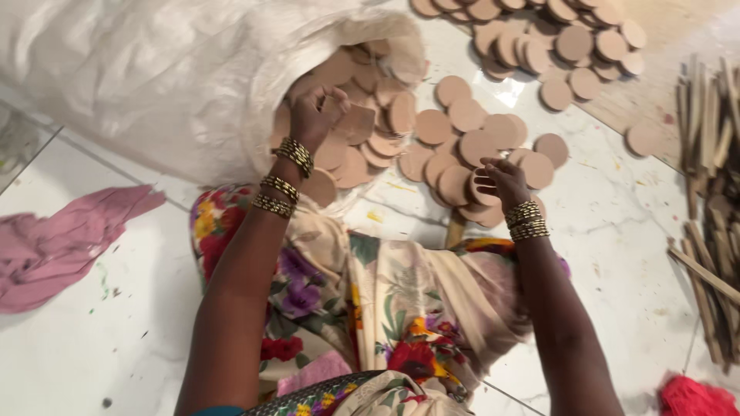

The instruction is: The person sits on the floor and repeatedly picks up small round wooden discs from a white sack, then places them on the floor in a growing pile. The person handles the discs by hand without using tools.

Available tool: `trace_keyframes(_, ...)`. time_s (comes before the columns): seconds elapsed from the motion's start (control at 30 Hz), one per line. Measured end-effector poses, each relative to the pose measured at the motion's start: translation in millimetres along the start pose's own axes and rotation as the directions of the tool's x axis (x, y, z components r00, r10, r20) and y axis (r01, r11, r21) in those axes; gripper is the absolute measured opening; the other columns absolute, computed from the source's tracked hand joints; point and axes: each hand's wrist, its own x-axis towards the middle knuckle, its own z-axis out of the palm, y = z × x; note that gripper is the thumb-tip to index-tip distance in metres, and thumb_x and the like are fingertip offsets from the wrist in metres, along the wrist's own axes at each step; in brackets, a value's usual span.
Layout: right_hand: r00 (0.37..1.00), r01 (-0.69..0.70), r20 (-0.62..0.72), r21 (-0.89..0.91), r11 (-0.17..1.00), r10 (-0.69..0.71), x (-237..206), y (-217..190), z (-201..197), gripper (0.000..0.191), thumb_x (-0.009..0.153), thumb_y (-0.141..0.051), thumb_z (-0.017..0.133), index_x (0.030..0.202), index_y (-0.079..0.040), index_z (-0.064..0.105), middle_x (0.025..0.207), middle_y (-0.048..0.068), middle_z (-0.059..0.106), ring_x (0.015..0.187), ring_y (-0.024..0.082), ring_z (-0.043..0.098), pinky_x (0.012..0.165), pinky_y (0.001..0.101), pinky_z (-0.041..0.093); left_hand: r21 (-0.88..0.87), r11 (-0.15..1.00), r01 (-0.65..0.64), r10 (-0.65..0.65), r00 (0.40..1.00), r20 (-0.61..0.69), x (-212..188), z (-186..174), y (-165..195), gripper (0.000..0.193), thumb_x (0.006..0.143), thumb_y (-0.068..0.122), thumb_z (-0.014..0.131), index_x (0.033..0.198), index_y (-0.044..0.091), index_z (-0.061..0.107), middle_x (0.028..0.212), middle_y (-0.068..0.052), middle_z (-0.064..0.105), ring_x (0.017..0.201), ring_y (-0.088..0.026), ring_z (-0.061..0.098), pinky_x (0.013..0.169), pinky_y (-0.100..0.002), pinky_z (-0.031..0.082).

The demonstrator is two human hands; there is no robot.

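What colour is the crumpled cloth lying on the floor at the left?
The crumpled cloth is pink, seen best in the head view.

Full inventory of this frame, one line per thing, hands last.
Round discs: many, tan-brown, spilling from the sack mouth over the floor, more piled at top right.
Sack: one, white, lying at upper left, mouth open.
Sticks: a pile, brown, along the right edge.
Pink cloth: one, crumpled, at left.
Red tuft: one, bottom right corner.
Floor: white tiles, speckled.
Bangles: gold, on both wrists.
Left hand: inside the sack mouth, gripping discs.
Right hand: on the floor pile, fingers on a disc.
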Motion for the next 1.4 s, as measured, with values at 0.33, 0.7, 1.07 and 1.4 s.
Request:
trace_keyframes(0.33,0.915,0.29,-0.018,-0.662,0.691,-0.402,-12,-11,-3,0.031,0.096,-0.016,0.07,0.126,-0.01,0.07,0.106,0.012,0.074,0.093,0.024,0.07,0.081,0.0393,0.058,0.676,0.704,-0.219,-0.44,0.613,0.657,-74,129,-27,0.038,0.084,0.02,0.075,0.121,0.019,0.071,0.117,-0.015,0.071,0.111,-0.032,0.068,0.098,-0.044,0.053)
trace_keyframes(0.7,0.992,0.073,0.018,-0.884,0.462,-0.122,23,-7,-10,0.078,0.073,-0.025,0.088,0.139,-0.008,0.051,0.115,0.026,0.064,0.104,0.039,0.066,0.086,0.0466,0.057,0.547,0.813,-0.202,-0.201,0.783,0.589,-72,232,-13,0.097,0.072,0.038,0.09,0.15,0.01,0.038,0.155,-0.024,0.037,0.141,-0.043,0.035,0.113,-0.049,0.038)
trace_keyframes(1.07,0.915,0.086,-0.335,-0.386,0.918,-0.226,43,-30,-27,0.048,0.078,-0.028,0.084,0.115,-0.001,0.069,0.101,0.017,0.076,0.09,0.024,0.076,0.078,0.0363,0.064,0.845,0.533,-0.054,-0.516,0.771,0.375,-72,269,-8,0.131,0.057,0.058,0.095,0.156,0.013,0.022,0.149,-0.019,0.03,0.137,-0.042,0.034,0.104,-0.061,0.043)
trace_keyframes(1.4,0.972,-0.084,-0.231,-0.212,0.974,0.034,55,-11,-7,0.077,0.067,-0.016,0.094,0.129,0.002,0.052,0.095,0.014,0.07,0.08,0.025,0.069,0.062,0.039,0.057,0.496,0.863,0.099,-0.352,0.822,0.448,-107,258,-30,0.085,0.066,0.04,0.095,0.129,0.007,0.049,0.127,-0.026,0.056,0.117,-0.042,0.06,0.097,-0.046,0.053)
